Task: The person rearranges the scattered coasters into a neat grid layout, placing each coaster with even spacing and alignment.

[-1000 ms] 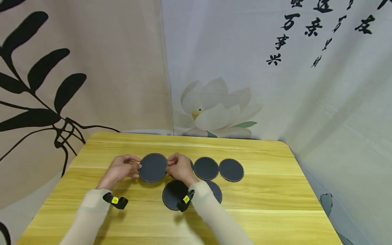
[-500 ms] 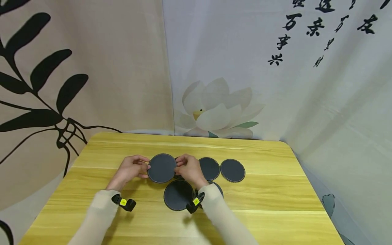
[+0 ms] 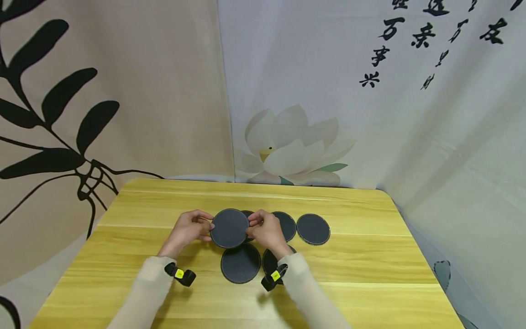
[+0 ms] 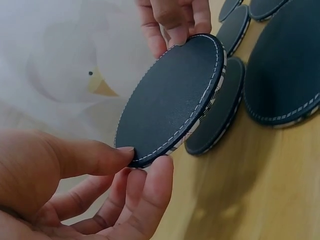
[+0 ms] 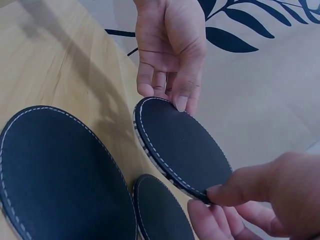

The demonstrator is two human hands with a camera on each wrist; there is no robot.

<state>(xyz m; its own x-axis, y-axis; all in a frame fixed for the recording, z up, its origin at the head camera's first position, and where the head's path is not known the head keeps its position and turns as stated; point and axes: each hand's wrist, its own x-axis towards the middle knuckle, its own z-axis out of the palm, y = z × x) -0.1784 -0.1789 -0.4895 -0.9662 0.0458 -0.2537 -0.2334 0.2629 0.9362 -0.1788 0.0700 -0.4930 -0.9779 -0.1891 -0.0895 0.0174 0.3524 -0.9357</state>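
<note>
Both hands hold one round black coaster [image 3: 230, 228] between them, raised over the table. My left hand [image 3: 189, 230] pinches its left edge, thumb on top and fingers beneath. At the opposite edge, my right hand [image 3: 267, 233] pinches it too. White stitching runs round the rim, and the left wrist view shows a light patterned underside edge on the held coaster [image 4: 170, 100]. Just under and behind it lies another coaster [image 4: 220, 112], mostly hidden in the head view. Nearer the body is a coaster [image 3: 240, 263], with one more coaster [image 3: 270, 261] beside it, partly covered by the right wrist.
Two further coasters lie to the right in the back row, a partly covered coaster [image 3: 286, 226] and an outermost coaster [image 3: 314, 229]. All rest on a yellow wood-grain table [image 3: 370, 274]. A printed curtain [image 3: 304, 91] hangs along the table's back edge.
Both hands have carried the held coaster to the right, from left of the back row to over its left end. The coasters on the table stay in place.
</note>
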